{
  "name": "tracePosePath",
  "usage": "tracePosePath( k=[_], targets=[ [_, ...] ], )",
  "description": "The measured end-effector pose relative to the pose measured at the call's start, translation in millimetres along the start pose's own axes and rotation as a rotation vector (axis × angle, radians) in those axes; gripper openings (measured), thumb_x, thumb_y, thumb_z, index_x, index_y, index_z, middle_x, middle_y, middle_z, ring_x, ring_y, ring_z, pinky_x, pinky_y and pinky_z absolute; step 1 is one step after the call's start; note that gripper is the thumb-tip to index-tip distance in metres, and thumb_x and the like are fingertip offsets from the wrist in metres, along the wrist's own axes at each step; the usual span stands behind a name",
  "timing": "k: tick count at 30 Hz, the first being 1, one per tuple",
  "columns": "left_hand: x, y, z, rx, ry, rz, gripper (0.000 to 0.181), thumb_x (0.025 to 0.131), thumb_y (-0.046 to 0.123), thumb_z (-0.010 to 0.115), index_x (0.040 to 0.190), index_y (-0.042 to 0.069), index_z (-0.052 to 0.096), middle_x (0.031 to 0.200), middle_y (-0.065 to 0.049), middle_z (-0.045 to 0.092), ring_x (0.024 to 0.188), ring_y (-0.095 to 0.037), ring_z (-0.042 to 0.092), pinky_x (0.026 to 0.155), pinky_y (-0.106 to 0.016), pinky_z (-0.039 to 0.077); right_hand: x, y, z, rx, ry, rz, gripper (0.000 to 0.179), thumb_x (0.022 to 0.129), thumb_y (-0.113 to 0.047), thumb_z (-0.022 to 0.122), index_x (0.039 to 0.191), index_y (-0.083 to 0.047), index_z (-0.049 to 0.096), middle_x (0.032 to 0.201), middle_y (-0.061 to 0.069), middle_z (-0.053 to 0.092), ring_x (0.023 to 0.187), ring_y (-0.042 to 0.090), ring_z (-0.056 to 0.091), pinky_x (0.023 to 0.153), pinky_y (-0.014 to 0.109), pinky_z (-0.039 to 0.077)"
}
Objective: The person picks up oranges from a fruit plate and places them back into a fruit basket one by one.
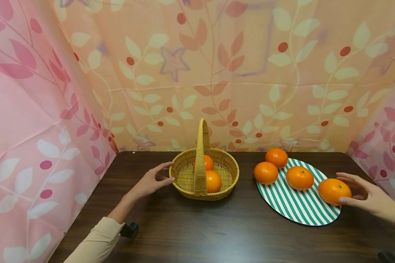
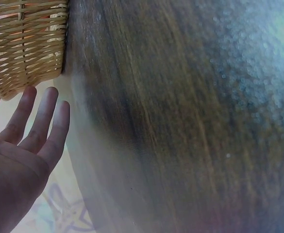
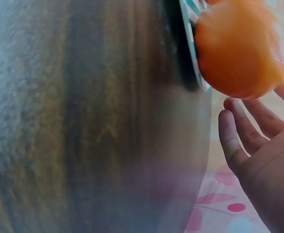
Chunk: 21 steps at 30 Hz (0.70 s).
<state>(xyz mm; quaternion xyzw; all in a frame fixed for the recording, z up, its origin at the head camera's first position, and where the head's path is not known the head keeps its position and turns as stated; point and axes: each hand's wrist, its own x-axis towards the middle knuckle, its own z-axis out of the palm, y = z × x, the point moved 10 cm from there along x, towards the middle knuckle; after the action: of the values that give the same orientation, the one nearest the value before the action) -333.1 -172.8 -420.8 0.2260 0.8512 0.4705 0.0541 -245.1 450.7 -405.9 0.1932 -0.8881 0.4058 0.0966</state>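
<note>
A yellow wicker basket (image 1: 181, 182) with a tall arched handle stands on the table and has two oranges (image 1: 214, 182) inside. My left hand (image 1: 151, 180) is at its left rim, thumb and fingers spread; in the left wrist view the extended fingers (image 2: 47, 109) reach the woven side. At the right, a green-and-white striped oval mat (image 1: 293, 208) bears several oranges. My right hand (image 1: 365, 193) is beside the rightmost orange (image 1: 334, 191), thumb at its front and fingers behind. In the right wrist view, the loosely bent fingers lie close to that orange (image 3: 241, 48).
Another orange (image 1: 299, 178) sits mid-mat, with two more, one orange (image 1: 266, 173) and one orange (image 1: 276, 157), at its left edge. The dark wooden table (image 1: 197, 230) backs onto a floral curtain (image 1: 191, 73), with pink floral cloth (image 1: 26, 146) at the sides.
</note>
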Motion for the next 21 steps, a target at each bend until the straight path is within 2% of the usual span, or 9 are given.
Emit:
tracePosePath(
  k=[4,10,14,21],
  targets=[
    [0.2,-0.7,-0.5,-0.004,0.003,-0.001,0.066,0.097,0.024,0.074,0.154,0.011,0.044,0.138,-0.026,0.052,0.107,-0.04,0.066,0.08,-0.047,0.057,-0.6,6.1,3.6,0.03,-0.013,0.058,0.065,0.088,0.013,0.071,0.146,-0.001,0.045,0.126,-0.023,0.055,0.1,-0.002,0.06,0.075,0.016,0.053],
    [0.2,0.1,-1.1,0.012,0.013,0.004,0.066,0.097,0.023,0.074,0.154,0.009,0.043,0.138,-0.026,0.053,0.108,-0.041,0.065,0.079,-0.045,0.057,-1.5,14.4,1.8,-0.007,0.009,0.143,0.055,0.089,0.003,0.076,0.139,0.003,0.052,0.117,-0.023,0.058,0.089,0.006,0.065,0.072,0.017,0.053],
    [-0.7,-0.9,-0.7,0.013,0.012,-0.006,0.067,0.097,0.022,0.074,0.154,0.009,0.043,0.138,-0.026,0.052,0.107,-0.041,0.065,0.077,-0.045,0.056,-1.1,16.5,-1.1,-0.028,0.029,0.161,0.051,0.089,0.001,0.078,0.135,0.003,0.056,0.112,-0.023,0.06,0.084,0.009,0.066,0.07,0.017,0.053],
    [-1.1,0.7,-1.6,0.02,0.016,-0.001,0.066,0.096,0.022,0.074,0.154,0.009,0.044,0.136,-0.025,0.054,0.106,-0.04,0.066,0.077,-0.046,0.056,2.1,17.1,-11.8,-0.054,0.063,0.174,0.05,0.089,-0.002,0.079,0.134,0.003,0.055,0.109,-0.03,0.056,0.081,0.005,0.064,0.066,0.018,0.055]
  ],
)
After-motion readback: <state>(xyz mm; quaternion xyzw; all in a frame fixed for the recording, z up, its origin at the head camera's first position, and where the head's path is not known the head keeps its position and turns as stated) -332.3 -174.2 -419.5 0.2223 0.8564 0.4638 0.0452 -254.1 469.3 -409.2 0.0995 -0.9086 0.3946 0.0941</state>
